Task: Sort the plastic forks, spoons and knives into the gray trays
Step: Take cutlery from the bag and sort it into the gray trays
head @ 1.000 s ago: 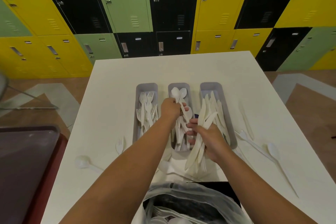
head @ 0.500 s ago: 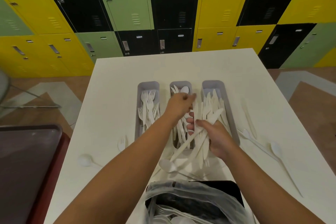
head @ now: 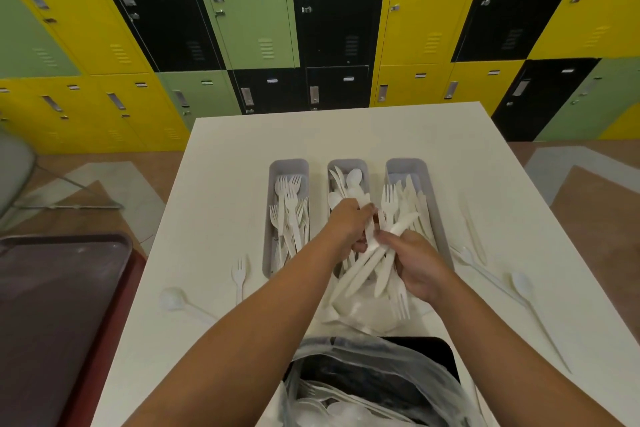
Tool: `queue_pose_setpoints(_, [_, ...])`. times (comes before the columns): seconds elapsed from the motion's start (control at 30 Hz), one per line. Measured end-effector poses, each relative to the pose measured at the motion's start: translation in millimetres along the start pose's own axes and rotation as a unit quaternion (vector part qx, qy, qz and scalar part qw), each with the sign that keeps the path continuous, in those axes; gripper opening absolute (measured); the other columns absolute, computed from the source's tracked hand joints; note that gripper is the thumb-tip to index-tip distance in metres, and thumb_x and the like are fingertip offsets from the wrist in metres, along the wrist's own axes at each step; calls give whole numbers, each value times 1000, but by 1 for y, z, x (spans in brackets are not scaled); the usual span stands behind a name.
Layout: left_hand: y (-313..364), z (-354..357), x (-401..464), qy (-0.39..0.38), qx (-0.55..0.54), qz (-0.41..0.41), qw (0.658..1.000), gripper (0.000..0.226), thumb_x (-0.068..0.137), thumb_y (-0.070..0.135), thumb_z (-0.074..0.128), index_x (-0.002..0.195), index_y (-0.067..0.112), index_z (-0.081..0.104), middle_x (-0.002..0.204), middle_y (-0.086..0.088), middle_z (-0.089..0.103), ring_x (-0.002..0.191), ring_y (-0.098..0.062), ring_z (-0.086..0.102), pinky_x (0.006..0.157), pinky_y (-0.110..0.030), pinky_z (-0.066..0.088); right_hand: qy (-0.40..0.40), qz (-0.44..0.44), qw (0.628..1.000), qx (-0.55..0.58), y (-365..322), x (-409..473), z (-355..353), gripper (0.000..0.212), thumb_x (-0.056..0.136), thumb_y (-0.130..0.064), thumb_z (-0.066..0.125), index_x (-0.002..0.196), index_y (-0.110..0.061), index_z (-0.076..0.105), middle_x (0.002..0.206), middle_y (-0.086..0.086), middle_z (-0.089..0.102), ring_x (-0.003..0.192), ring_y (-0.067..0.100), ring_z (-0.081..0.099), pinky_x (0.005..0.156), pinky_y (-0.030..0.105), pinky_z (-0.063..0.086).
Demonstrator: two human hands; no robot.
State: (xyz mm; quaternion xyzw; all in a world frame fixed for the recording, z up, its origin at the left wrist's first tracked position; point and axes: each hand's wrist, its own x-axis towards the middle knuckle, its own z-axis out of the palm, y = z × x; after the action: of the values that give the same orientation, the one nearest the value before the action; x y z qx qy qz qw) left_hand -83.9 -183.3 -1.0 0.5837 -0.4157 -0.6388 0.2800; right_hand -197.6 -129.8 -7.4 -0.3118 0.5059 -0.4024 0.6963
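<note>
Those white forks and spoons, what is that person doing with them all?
A person is sorting plastic cutlery into three gray trays on a white table. The right hand holds a mixed bundle of knives and forks, and the left hand is pinching a piece from it. Forks fill the left tray, spoons the middle tray, knives the right tray. A few pieces lie loose on the table.

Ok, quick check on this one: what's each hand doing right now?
Left hand: closed, fingers pinching a white piece out of the bundle.
Right hand: closed around a bundle of plastic cutlery, knives and forks mixed.
</note>
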Motion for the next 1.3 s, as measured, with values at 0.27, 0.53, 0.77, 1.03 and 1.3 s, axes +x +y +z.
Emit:
queue_pose_setpoints(0.27, [12,5,1,96,-124,56,986,24,100,18,34,81,10,45,61,-6,48,45,-17,45,42,-21,43,97,-16,995,22,3,-2,-15,15,95,-10,50,97,-5,64,96,14,73,90,24,69,88,39,52])
queue_pose_setpoints(0.53, [4,27,3,-175,243,5,954,42,82,47,63,79,6,57,58,-2,49,48,-13,42,50,-23,37,179,-34,981,61,-8,1,-38,13,96,-16,50,96,-7,60,76,8,66,60,17,65,62,30,57])
queue_pose_setpoints(0.77, [-3,47,3,-224,170,23,959,16,91,13,58,75,15,58,61,1,53,47,-9,46,46,-19,39,142,-28,988,59,-20,1,-54,16,96,-13,50,99,-2,60,93,11,67,86,20,67,66,37,60])
queue_pose_setpoints(1.03, [-8,70,12,-85,150,12,985,21,90,17,45,84,10,63,73,-4,62,65,-19,56,62,-27,46,184,-72,978,63,-13,11,-58,24,97,-3,43,110,-5,62,97,13,69,82,24,67,59,27,56])
queue_pose_setpoints(1.3, [-7,76,32,4,62,-43,997,19,97,6,34,86,6,50,66,-5,50,55,-16,45,48,-22,40,230,-65,966,99,-7,20,-71,28,95,-2,48,121,1,55,106,11,63,91,15,64,71,25,53])
